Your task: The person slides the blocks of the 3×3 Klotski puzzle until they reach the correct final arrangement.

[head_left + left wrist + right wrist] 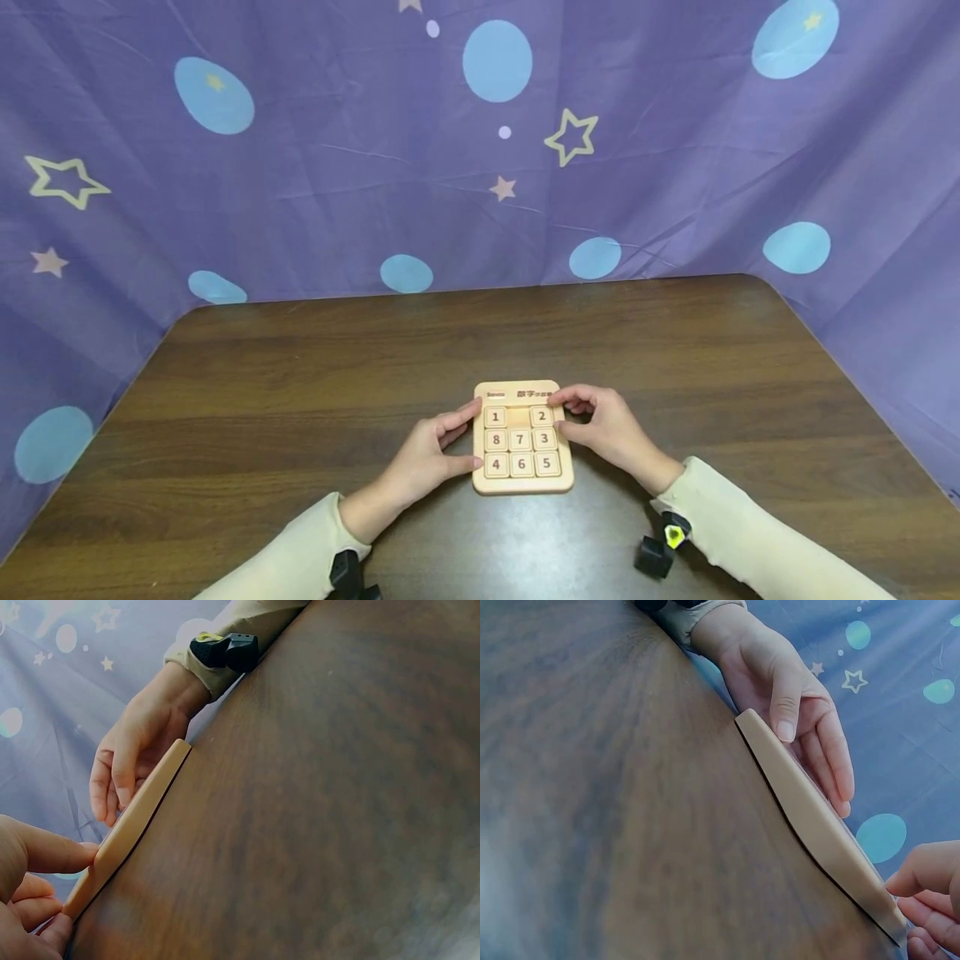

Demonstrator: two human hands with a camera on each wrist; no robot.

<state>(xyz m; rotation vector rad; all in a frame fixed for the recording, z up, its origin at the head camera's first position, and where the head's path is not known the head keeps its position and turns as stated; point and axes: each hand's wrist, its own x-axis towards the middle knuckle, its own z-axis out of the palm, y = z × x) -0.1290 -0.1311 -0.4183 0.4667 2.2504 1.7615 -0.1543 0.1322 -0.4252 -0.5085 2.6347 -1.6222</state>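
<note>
We see a rectangular pale-wood puzzle board point(525, 487) lying flat on a dark brown wood-grain tabletop point(262, 400), with a hand at each side. Its square pale number tiles point(520, 439) read 1 and 2 in the far row with a bare slot point(518, 417) between them, then 8, 7, 3 in the middle row and 4, 6, 5 in the near one. Dark lettering point(531, 393) runs along the far rim. The left hand point(420, 457) holds the left edge, its thumb by the near corner and its forefinger toward the far end, spread fairly wide. The right hand point(615, 427) holds the right edge beside the 2, thumb and forefinger set closer together. We also see cream sleeves point(738, 525), a small black device point(654, 557) at the right cuff, and a purple cloth backdrop point(337, 183) printed with blue ovals and stars.
</note>
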